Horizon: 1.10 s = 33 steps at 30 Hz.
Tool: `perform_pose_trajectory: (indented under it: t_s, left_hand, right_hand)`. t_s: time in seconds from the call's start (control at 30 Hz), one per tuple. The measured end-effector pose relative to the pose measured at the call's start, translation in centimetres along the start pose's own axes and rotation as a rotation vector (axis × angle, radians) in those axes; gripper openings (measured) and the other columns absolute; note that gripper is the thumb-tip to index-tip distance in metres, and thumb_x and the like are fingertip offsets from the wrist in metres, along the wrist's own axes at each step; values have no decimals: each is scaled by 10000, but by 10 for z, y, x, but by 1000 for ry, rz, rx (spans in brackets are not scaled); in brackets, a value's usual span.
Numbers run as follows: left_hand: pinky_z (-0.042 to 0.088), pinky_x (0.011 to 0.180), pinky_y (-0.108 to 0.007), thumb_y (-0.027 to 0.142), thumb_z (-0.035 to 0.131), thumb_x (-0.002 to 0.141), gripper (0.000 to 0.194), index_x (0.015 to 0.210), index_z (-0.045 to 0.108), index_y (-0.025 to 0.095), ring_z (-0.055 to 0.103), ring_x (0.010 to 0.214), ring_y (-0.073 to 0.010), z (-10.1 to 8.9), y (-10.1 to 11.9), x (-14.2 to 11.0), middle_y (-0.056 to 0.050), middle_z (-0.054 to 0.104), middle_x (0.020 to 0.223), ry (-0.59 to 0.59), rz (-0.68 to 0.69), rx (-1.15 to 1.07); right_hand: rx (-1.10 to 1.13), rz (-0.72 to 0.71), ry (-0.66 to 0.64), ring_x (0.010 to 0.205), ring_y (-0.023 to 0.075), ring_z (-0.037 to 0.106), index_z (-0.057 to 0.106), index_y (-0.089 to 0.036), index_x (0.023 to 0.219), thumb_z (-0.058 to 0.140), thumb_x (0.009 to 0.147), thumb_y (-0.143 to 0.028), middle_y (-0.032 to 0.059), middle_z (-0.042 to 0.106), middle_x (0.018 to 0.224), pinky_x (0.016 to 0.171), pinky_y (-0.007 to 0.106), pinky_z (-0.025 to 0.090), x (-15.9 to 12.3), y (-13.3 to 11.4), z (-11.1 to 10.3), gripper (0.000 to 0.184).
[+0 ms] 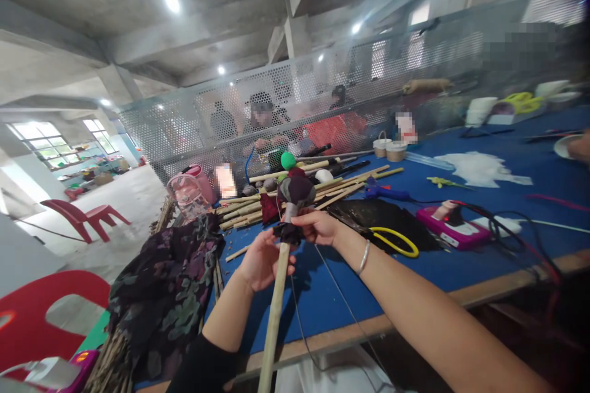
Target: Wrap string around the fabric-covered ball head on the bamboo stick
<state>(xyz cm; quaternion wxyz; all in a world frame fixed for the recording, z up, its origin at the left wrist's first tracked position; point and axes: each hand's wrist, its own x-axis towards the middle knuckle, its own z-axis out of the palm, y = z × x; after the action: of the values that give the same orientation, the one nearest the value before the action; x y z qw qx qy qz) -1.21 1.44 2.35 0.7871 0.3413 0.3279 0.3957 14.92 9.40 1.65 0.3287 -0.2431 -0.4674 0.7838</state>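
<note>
A pale wooden stick (274,319) stands tilted in front of me, its lower end running out of the picture. My left hand (259,261) is closed around its upper part. At the top sits a dark, cloth-covered round head (297,190), with a light grey band (290,212) below it. Dark cloth (291,233) is bunched around the stick under the band. My right hand (322,227) pinches this cloth from the right side; its fingertips are partly hidden. A thin cord (338,291) hangs in a long loop below the hands.
Bamboo sticks (244,212) lie behind my hands on the blue table (318,304). Patterned dark fabric (170,282) drapes at left. At right are yellow-handled scissors (396,242), a blue glue gun (387,192) and a purple power strip (454,230). People sit behind a perforated metal screen (184,123).
</note>
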Motion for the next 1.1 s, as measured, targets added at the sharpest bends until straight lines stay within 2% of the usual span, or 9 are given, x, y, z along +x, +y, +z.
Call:
perform_pose_trajectory:
  t_s: [0.13, 0.3, 0.47, 0.6, 0.7, 0.77, 0.9, 1.0, 1.1]
  left_hand:
    - [453, 529, -262, 583, 486, 729, 444, 877, 491, 164, 552, 570, -137, 15, 0, -5, -38, 553, 751, 196, -43, 244]
    - [166, 338, -136, 583, 533, 705, 413, 810, 448, 193, 260, 374, -24, 33, -21, -8, 80, 317, 543, 428, 167, 420]
    - [73, 324, -127, 485, 605, 698, 412, 687, 296, 214, 142, 359, -19, 27, -26, -15, 101, 228, 500, 240, 92, 218]
    - [49, 304, -122, 320, 674, 648, 452, 647, 234, 214, 42, 350, -16, 16, -28, -20, 116, 161, 452, -38, 15, 23]
    - [110, 302, -124, 389, 665, 626, 438, 627, 269, 201, 87, 322, -13, 12, -27, -22, 113, 188, 435, -119, -52, -63]
    - [251, 346, -149, 562, 571, 660, 418, 674, 378, 192, 285, 341, -40, 12, -18, -22, 79, 334, 473, 14, -31, -33]
    - [396, 545, -217, 677, 430, 704, 530, 1011, 484, 248, 554, 643, -122, 18, 18, -14, -4, 585, 820, 606, 344, 213]
    - [395, 549, -241, 630, 514, 688, 539, 1001, 538, 191, 577, 690, -176, 23, 32, 3, -61, 610, 817, 592, 428, 417]
    - [362, 447, -243, 607, 562, 664, 508, 898, 544, 157, 529, 497, -161, 24, 21, 20, -39, 565, 615, 540, 346, 496]
  right_hand:
    - [-77, -60, 98, 304, 8, 230, 540, -120, 699, 730, 569, -292, -71, 452, 416, 333, 198, 31, 2, 0, 6, 287]
    - [-68, -133, 45, 327, 14, 279, 565, -120, 754, 713, 603, -341, -56, 491, 467, 332, 185, 72, 2, 0, 6, 306]
    - [-53, -129, -155, 346, 3, 251, 578, -131, 841, 728, 597, -277, -43, 530, 546, 341, 177, 54, -4, -2, 4, 321]
    - [-69, -155, -207, 335, 1, 189, 554, -133, 801, 723, 610, -301, -53, 511, 517, 333, 176, 61, -6, -1, 11, 306]
    - [-79, -189, -206, 323, -2, 163, 535, -136, 804, 714, 619, -323, -62, 502, 508, 320, 176, 60, -6, 0, 16, 319]
    - [-129, -207, -171, 313, 1, 184, 533, -138, 837, 706, 625, -327, -47, 544, 541, 310, 179, 64, -4, 1, 17, 333]
    - [-267, -203, -122, 298, 2, 211, 548, -125, 915, 687, 639, -323, -18, 601, 595, 295, 183, 88, -2, 3, 22, 367]
    - [-294, -203, -107, 300, 2, 221, 564, -109, 800, 683, 622, -283, -46, 541, 501, 304, 175, 111, -3, 4, 31, 277]
    - [-305, -225, -74, 326, 20, 290, 544, -112, 639, 643, 615, -201, -58, 479, 442, 329, 171, 185, -3, 5, 36, 135]
